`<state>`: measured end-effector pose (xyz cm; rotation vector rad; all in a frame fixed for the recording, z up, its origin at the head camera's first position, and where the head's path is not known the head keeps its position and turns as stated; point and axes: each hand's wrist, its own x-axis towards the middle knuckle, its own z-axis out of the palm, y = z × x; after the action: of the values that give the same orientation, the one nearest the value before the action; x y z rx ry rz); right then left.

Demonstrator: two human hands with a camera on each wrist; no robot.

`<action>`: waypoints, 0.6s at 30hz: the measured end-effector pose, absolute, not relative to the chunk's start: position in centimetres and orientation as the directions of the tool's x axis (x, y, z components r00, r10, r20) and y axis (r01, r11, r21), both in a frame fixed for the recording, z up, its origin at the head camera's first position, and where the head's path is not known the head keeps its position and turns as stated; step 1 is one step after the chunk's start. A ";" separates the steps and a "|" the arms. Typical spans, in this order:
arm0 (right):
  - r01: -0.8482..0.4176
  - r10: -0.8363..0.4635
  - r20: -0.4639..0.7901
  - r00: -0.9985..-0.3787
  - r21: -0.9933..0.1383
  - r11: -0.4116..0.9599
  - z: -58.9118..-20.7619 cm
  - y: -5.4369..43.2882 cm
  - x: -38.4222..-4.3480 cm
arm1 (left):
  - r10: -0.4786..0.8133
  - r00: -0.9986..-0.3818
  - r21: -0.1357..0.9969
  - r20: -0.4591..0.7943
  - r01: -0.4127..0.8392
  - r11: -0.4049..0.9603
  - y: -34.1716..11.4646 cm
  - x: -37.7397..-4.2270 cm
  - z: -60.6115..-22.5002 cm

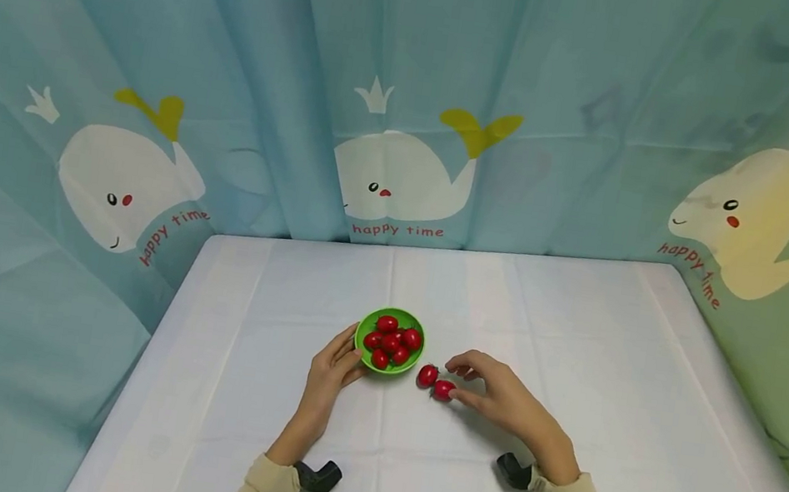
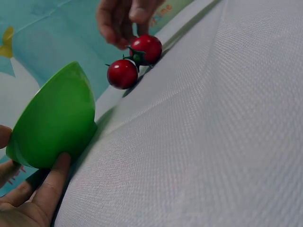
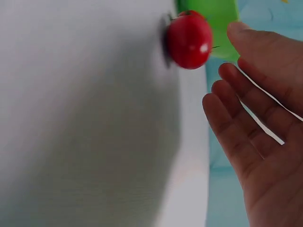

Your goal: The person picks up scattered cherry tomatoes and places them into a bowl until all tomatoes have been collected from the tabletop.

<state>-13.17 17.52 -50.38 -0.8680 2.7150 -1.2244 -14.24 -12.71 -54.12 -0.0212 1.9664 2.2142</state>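
Note:
A green bowl with several red cherry tomatoes in it stands on the white-covered table. My left hand holds the bowl by its left side, its fingers and thumb spread against the outer wall in the left wrist view. Two more cherry tomatoes with green stems, one on the left and one on the right, lie close together to the bowl's right. Over them hovers my right hand, thumb and fingers apart and holding nothing; its thumb tip is close to the right tomato. Whether they touch I cannot tell.
The white tablecloth spreads around the bowl, with crease lines. A blue-green curtain printed with whales hangs behind the table and along both sides. Black camera mounts sit at the left wrist and the right wrist.

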 end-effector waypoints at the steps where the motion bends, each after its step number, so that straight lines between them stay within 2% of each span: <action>1: -0.472 -0.511 0.179 -0.841 -0.707 0.528 -50.6 17.6 -13.2 | 0.123 -0.984 0.983 -0.132 -0.146 -0.111 -12.7 -14.2 -54.1; 7: -0.490 -0.550 0.172 -0.817 -0.709 0.506 -52.1 17.7 -13.5 | 0.116 -0.984 0.984 -0.136 -0.147 -0.099 -12.8 -14.3 -54.2; 13: -0.550 -0.569 0.222 -0.792 -0.664 0.506 -52.7 17.5 -13.8 | 0.113 -0.986 0.986 -0.121 -0.133 -0.104 -12.8 -14.4 -54.1; 18: -0.535 -0.568 0.188 -0.801 -0.650 0.539 -52.6 17.3 -13.6 | 0.115 -0.984 0.984 -0.134 -0.147 -0.104 -12.8 -14.3 -54.1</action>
<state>-13.64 17.25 -52.61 -0.9740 2.7160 -1.1222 -14.30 -12.81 -54.08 -0.0353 1.9749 2.2116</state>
